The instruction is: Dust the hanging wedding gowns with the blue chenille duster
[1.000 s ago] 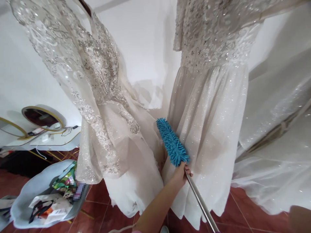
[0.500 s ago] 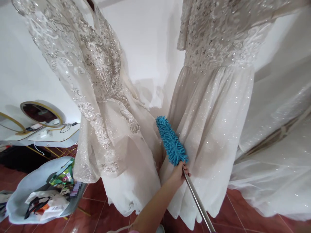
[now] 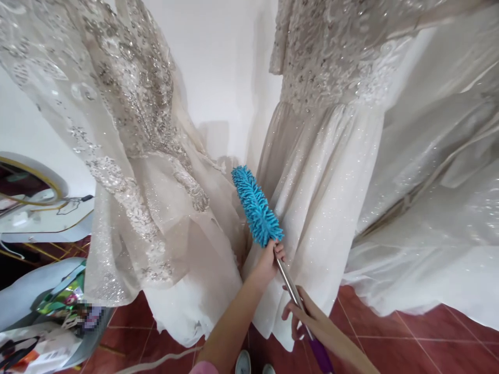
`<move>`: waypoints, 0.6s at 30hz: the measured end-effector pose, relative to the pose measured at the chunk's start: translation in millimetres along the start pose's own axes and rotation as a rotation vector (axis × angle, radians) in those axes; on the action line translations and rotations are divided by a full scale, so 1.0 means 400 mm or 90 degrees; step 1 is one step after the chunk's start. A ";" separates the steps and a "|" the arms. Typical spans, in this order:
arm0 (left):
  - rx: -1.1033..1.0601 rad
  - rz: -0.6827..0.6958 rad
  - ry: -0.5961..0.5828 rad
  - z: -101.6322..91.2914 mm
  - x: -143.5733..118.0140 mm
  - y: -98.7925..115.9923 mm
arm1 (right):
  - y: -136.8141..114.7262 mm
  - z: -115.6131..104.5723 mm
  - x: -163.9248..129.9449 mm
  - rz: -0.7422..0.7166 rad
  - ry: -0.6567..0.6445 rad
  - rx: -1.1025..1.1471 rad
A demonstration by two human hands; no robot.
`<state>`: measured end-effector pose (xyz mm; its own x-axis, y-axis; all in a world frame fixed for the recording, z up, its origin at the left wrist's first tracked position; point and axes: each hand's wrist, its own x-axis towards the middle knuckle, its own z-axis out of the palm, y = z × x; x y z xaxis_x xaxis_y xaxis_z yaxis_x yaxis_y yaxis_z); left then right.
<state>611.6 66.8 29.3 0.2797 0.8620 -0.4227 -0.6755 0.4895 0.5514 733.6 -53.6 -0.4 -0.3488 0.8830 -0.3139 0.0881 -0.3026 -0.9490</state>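
Both hands clamped on the duster pole: left hand (image 3: 268,259) wraps the silver metal shaft (image 3: 288,283) right under the bright blue fluffy microfibre duster head (image 3: 256,206), right hand (image 3: 307,317) closed lower down, just above the purple grip (image 3: 322,356).

Head view: duster head points up-left, sitting in the gap between two hanging gowns, touching the skirt of the glittery champagne beaded gown on the right (image 3: 323,171), near the lace-sleeved sequinned gown on the left (image 3: 156,171). Red tiled floor (image 3: 390,343) below.

Step looks like dusting the right skirt, mid-stroke. Next move needs light pressure only, fibres could snag beads or sequins.
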 end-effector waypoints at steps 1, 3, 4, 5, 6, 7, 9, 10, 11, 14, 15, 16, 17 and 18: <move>0.000 0.001 -0.008 0.014 -0.001 0.010 | -0.005 0.007 0.004 -0.003 -0.005 0.050; 0.005 0.011 -0.035 0.043 -0.002 0.027 | -0.040 0.009 0.017 -0.030 -0.002 0.123; 0.009 0.020 -0.049 0.057 -0.003 0.036 | -0.065 0.006 0.026 -0.045 0.008 0.149; 0.016 0.026 -0.063 0.072 -0.004 0.045 | -0.091 0.003 0.035 -0.051 0.019 0.170; 0.024 0.030 -0.073 0.086 -0.005 0.053 | -0.116 -0.001 0.045 -0.053 0.018 0.182; 0.033 0.036 -0.079 0.099 -0.006 0.062 | -0.139 -0.004 0.054 -0.054 0.019 0.189; 0.047 0.051 -0.085 0.122 -0.008 0.079 | -0.175 -0.006 0.067 -0.055 0.020 0.199; 0.051 0.060 -0.088 0.131 -0.009 0.086 | -0.187 -0.006 0.071 -0.058 0.023 0.205; 0.054 0.070 -0.093 0.138 -0.010 0.092 | -0.195 -0.005 0.073 -0.059 0.025 0.211; 0.061 0.076 -0.110 0.144 -0.008 0.093 | -0.201 -0.005 0.081 -0.056 0.009 0.207; 0.064 0.074 -0.113 0.141 -0.005 0.088 | -0.198 -0.008 0.085 -0.054 0.002 0.200; 0.065 0.072 -0.114 0.137 -0.001 0.081 | -0.193 -0.010 0.089 -0.053 -0.002 0.192; 0.066 0.070 -0.112 0.132 0.004 0.074 | -0.188 -0.014 0.094 -0.052 -0.003 0.187; 0.067 0.067 -0.109 0.127 0.009 0.066 | -0.183 -0.017 0.099 -0.051 -0.002 0.185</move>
<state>629.3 89.5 78.7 0.3287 0.9145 -0.2358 -0.6350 0.3989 0.6615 719.5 6.0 56.5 -0.3461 0.9076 -0.2375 -0.2106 -0.3218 -0.9231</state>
